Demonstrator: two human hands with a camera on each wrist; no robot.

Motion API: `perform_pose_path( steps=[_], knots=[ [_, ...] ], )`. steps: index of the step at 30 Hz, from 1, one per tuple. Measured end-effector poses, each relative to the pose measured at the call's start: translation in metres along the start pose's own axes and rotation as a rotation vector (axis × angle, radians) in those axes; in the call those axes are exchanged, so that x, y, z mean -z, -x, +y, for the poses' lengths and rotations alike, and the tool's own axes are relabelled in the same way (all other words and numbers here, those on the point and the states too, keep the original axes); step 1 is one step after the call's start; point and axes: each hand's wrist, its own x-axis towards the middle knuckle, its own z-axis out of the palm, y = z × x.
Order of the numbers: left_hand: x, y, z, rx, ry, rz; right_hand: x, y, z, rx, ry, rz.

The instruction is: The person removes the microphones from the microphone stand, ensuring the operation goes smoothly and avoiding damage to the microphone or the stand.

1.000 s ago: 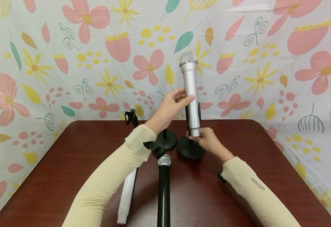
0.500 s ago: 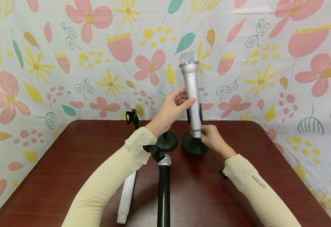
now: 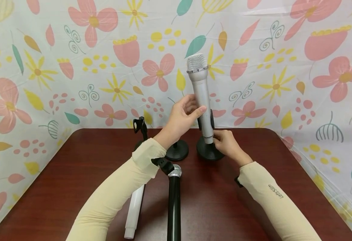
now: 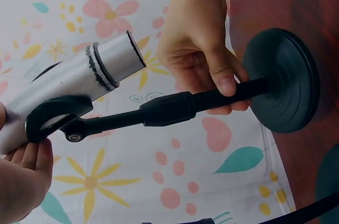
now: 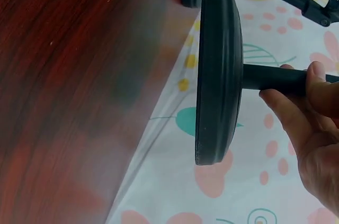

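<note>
A silver microphone (image 3: 201, 90) sits in the black clip (image 4: 58, 113) of a desk microphone stand (image 3: 210, 150), its mesh head up and tilted to the left. My left hand (image 3: 180, 117) holds the microphone's body with thumb and fingers, at about clip height. My right hand (image 3: 228, 144) grips the stand's black pole (image 4: 233, 95) just above the round base (image 5: 218, 75). In the right wrist view that base looks raised off the table, whose surface shows a dark reflection. Part of the clip is behind the microphone in the head view.
On the reddish-brown table (image 3: 73, 180) lie a black microphone (image 3: 174, 204) with a silver head and a white one (image 3: 135, 211), partly under my left sleeve. Behind my left arm stand another stand's round base (image 3: 178, 150) and a black clip (image 3: 140, 125). A floral cloth (image 3: 103, 83) hangs behind.
The stand's base has shifted right and slightly back, with my right hand on it. The microphone's head has tipped a little to the left. My left hand has kept its hold.
</note>
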Motion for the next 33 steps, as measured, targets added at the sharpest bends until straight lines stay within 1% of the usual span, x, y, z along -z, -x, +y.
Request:
perform_pose_path(
  steps=[3, 5, 10, 13, 16, 18, 21, 28, 33],
  knots=[
    [0.001, 0.001, 0.0, -0.005, -0.001, 0.011, 0.001, -0.001, 0.002, 0.008, 0.013, 0.001],
    [0.0, 0.003, 0.001, -0.002, -0.005, 0.017, 0.002, -0.001, 0.004, 0.019, 0.041, 0.02],
    [0.0, 0.006, 0.006, 0.036, -0.016, 0.009, 0.008, -0.002, 0.011, 0.043, 0.078, 0.075],
    [0.001, 0.008, 0.008, 0.056, -0.015, 0.002, 0.01, -0.001, 0.012, 0.046, 0.065, 0.062],
    [0.004, 0.009, 0.009, 0.074, 0.003, 0.001, 0.011, -0.002, 0.012, 0.047, 0.058, 0.039],
    [0.005, 0.011, 0.01, 0.085, 0.025, -0.01, 0.012, -0.002, 0.011, 0.054, 0.066, 0.039],
    [0.007, 0.013, 0.011, 0.103, 0.043, -0.019, 0.015, -0.003, 0.011, 0.068, 0.095, 0.053],
    [0.01, 0.016, 0.01, 0.119, 0.034, -0.04, 0.02, -0.003, 0.013, 0.092, 0.136, 0.063],
    [0.012, 0.018, 0.009, 0.156, 0.042, -0.016, 0.022, -0.002, 0.017, 0.136, 0.197, 0.1]
  ],
)
